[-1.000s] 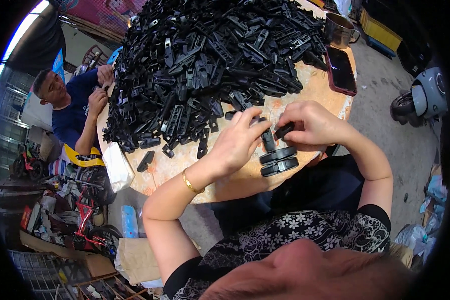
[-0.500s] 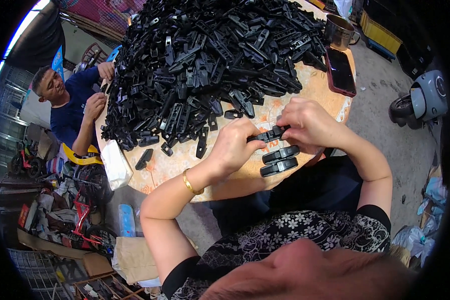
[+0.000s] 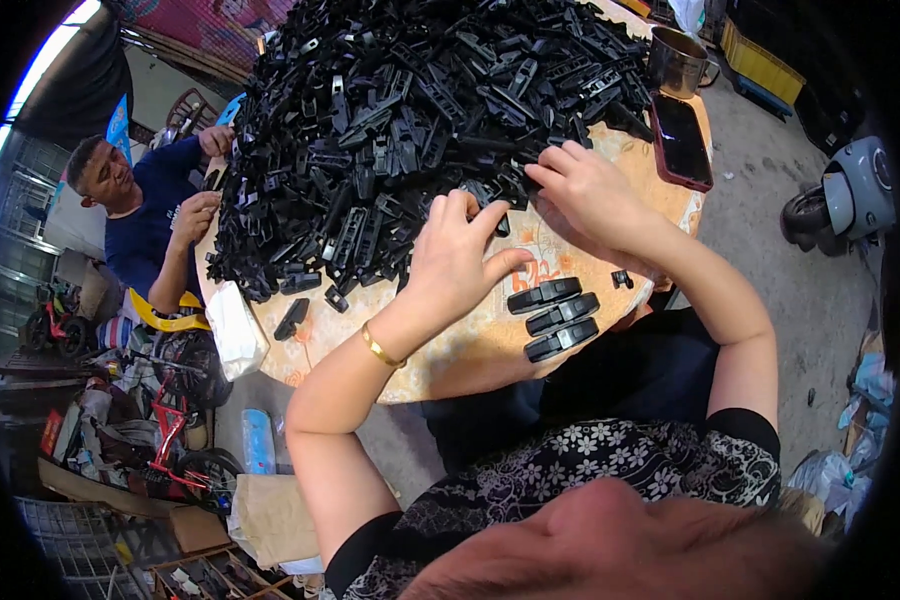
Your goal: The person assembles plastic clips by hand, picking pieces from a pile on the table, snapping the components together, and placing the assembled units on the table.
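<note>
A big heap of black plastic clip-like parts (image 3: 400, 120) covers most of the table. My left hand (image 3: 450, 250) is at its near edge, thumb spread away from the fingers, the index fingertip beside a black part. Further right, my right hand (image 3: 600, 195) stretches its fingers to the heap's edge; the fingertips touch parts there, and the thumb is hidden beneath the hand. Three longer black pieces lie side by side near the table's front edge: a far one (image 3: 544, 295), a middle one (image 3: 562, 314) and a near one (image 3: 561, 340). To their right sits a small black part (image 3: 622, 279).
A phone (image 3: 682, 142) and a metal mug (image 3: 678, 62) stand on the table's right side. At the left edge lies a white packet (image 3: 238, 330). Across from it, another person (image 3: 150, 210) handles parts. A scooter (image 3: 855, 195) is parked on the right.
My hands have let go of the black piece they held together; it now lies as the farthest of the row. Both hands have moved forward to the heap, and the small part beside the row is uncovered.
</note>
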A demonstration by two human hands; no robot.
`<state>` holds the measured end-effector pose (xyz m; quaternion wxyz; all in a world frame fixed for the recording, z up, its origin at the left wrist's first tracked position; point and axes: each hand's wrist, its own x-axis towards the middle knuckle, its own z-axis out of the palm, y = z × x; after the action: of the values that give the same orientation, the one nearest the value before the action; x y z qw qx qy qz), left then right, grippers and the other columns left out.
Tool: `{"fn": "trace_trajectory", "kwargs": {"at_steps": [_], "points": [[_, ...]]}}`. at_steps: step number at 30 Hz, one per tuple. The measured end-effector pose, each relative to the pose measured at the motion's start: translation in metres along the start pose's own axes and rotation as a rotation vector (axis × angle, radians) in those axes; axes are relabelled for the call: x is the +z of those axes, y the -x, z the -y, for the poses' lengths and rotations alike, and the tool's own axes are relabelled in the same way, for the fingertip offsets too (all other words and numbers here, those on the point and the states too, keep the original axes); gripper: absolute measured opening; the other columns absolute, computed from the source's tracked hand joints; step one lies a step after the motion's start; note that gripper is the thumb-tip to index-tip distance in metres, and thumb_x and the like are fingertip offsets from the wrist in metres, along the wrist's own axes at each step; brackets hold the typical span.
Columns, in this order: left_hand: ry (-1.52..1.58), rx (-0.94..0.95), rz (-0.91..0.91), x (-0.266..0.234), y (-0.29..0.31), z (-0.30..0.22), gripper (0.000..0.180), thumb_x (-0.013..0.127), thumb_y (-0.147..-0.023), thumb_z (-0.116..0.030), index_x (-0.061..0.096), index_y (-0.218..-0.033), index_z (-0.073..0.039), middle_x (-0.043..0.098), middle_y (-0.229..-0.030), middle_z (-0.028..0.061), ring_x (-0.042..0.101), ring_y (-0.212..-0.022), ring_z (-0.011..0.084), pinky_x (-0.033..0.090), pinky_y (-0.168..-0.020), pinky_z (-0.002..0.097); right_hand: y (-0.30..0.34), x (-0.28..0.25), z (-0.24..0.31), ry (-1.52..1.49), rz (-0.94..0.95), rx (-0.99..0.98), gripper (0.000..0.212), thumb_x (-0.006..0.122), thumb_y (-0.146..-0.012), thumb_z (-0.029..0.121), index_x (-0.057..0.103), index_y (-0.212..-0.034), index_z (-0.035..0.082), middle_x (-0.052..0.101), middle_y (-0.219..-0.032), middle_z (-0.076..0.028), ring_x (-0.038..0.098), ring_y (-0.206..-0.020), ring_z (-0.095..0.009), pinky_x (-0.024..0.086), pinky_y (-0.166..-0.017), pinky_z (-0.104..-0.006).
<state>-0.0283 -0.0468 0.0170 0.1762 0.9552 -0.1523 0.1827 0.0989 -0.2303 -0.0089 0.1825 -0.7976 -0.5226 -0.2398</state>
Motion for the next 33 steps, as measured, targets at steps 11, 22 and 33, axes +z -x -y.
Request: {"fn": "trace_trajectory", "kwargs": {"at_steps": [11,22,33], "points": [[-0.127,-0.15,-0.174,0.002,0.008,0.017,0.025,0.067,-0.079,-0.011,0.058,-0.1,0.0,0.059,-0.089,0.0162,0.059,-0.083,0.0337,0.049,-0.074,0.0405,0.011,-0.019,0.008,-0.706,0.054,0.329,0.019,0.066,-0.076,0.008,0.064,-0.094,0.002,0.06,-0.089,-0.012,0.061,-0.085,-0.031,0.05,-0.074,-0.0382],[0.244,0.042,0.083,0.011,0.018,-0.004,0.015,0.062,-0.085,-0.009,0.062,-0.099,-0.001,0.061,-0.09,0.0149,0.058,-0.086,0.0338,0.048,-0.079,0.0392,0.03,-0.036,-0.003,-0.266,0.124,0.122,0.027,0.072,-0.071,0.006,0.067,-0.097,0.0,0.065,-0.087,-0.015,0.062,-0.082,-0.033,0.051,-0.073,-0.0382],[0.295,0.001,0.068,0.014,0.019,-0.005,0.019,0.072,-0.077,-0.008,0.064,-0.092,-0.001,0.061,-0.087,0.0122,0.06,-0.082,0.0298,0.049,-0.071,0.0368,0.034,-0.038,0.014,-0.724,0.228,0.078,0.025,0.069,-0.079,0.002,0.064,-0.103,-0.001,0.063,-0.092,-0.011,0.063,-0.086,-0.022,0.051,-0.072,-0.031]]}}
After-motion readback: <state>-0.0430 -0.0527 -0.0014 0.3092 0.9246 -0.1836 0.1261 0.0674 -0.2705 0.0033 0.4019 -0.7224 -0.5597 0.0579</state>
